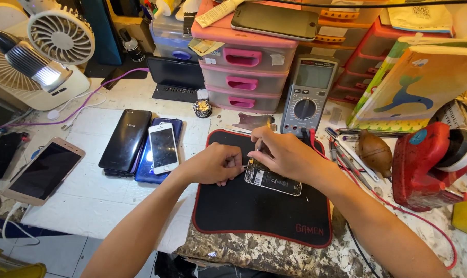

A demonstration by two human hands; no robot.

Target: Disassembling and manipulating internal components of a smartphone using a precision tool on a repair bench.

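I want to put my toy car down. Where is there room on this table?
The near half of the black mat, below the opened phone, is bare. So is the white tabletop between the gold phone and the mat. By the tools it is crowded.

Six phones, two fans, one multimeter, one black mat.

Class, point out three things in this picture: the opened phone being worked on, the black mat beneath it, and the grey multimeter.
opened phone [273, 180], head view, on its exposed battery.
black mat [254, 213], head view, on bare surface below the phone.
grey multimeter [305, 108], head view, on its round dial.
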